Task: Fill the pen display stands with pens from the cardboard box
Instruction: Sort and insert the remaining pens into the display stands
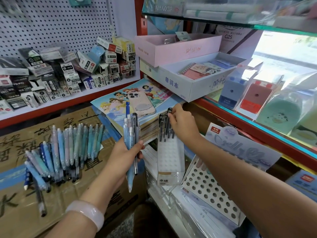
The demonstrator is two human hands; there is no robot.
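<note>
Far left: a fan of pastel blue, green and pink pens [68,152] lies loose on top of a flattened brown cardboard box [20,138] with black handwritten characters; some are upright-leaning in a row, others splayed toward the lower left. Above them, a shelf below a white pegboard carries a heap of small refill boxes [68,73]. Centre: left hand [125,152], a pale bangle [85,213] on its wrist, is curled round a bundle of pens [130,143], pale blue and clear-bodied with one dark blue tip standing highest; the bundle is held roughly upright. Behind it, a pink phone [141,104] lies face down on a stack of princess-cover books [116,98]. Right of centre: a narrow white display stand [170,157] with a dimpled top holds a few black capped pens [164,126] at its far end, standing in holes. Right hand [181,121] reaches over them, fingertips pinching the cap of the tallest black pen. Just right of that, a second display stand [211,194] with round holes and a pale blue backing card holds only a couple of pens at its upper left corner. Far right: glass shelves with pencil sharpeners [231,93] in clear packaging.
</note>
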